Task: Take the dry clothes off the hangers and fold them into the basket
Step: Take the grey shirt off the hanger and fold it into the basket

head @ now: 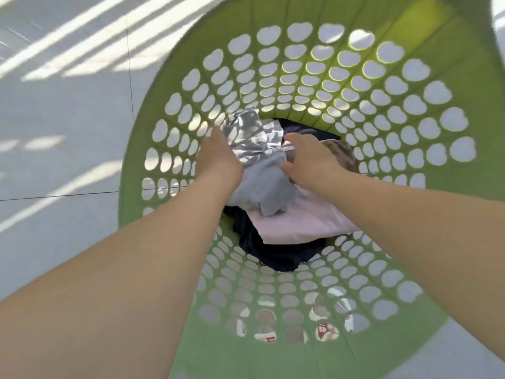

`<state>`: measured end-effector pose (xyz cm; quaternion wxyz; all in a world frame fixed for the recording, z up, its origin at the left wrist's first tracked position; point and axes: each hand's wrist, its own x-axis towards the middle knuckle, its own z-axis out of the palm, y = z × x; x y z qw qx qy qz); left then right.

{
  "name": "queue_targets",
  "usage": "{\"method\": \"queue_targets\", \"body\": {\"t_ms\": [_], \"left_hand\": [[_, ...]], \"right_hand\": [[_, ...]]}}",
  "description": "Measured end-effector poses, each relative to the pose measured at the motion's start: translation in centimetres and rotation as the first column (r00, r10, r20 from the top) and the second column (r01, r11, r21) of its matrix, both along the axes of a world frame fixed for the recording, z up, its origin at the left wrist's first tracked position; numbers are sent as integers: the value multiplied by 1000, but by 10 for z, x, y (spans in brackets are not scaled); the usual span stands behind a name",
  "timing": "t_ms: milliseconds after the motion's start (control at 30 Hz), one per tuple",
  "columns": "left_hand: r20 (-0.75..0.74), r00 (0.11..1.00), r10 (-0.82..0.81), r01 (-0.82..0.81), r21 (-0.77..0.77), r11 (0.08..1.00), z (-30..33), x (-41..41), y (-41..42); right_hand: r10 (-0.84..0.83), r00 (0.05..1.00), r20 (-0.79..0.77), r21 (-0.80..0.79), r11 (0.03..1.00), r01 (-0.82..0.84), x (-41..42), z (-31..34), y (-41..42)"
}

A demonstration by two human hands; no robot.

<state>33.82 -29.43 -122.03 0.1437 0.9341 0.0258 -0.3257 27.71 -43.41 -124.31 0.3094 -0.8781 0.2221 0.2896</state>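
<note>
I look straight down into a green perforated laundry basket [382, 110]. At its bottom lie a dark navy garment [276, 253], a folded pale pink garment [300, 222] and, on top, a light grey garment [262, 184] with a patterned grey-white part toward the far side. My left hand [218, 157] reaches deep into the basket and grips the grey garment's left edge; its fingers are hidden by the cloth. My right hand [311, 160] lies on the grey garment's right side with its fingers spread over the cloth. A brownish cloth [345, 157] shows behind the right hand.
The basket stands on a pale tiled floor [68, 132] crossed by stripes of sunlight. Through the holes of the basket's near wall I see feet in white sandals [328, 321]. A white object [498, 12] sits at the top right edge.
</note>
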Motion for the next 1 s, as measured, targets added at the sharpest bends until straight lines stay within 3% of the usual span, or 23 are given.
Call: {"method": "queue_targets", "body": {"t_ms": [100,167,267,467,700,800,1000], "left_hand": [[-40,970,-241,243,59,968,-38,-30,1],[-155,901,-406,413,19,910,-58,-45,4],[-319,850,-419,435,-20,900,-66,-60,3],[-268,853,-448,456,-35,889,-22,-49,-6],[-90,931,-355,318,-279,906,125,-57,-32],[-53,957,-286,247,-372,895,202,-60,-45],[43,950,-311,301,-407,863,345,-65,-59]], "right_hand": [[137,991,10,-22,990,-137,-15,-24,13],[199,980,-31,18,980,-198,-26,-33,20],[253,962,-101,61,967,-248,-38,-36,22],[192,979,-68,21,981,-191,-41,16,13],[79,993,86,18,997,-81,-40,134,0],[7,989,149,-4,1000,-6,-42,215,-10],[-14,977,212,23,1000,9,-58,382,-28]]}}
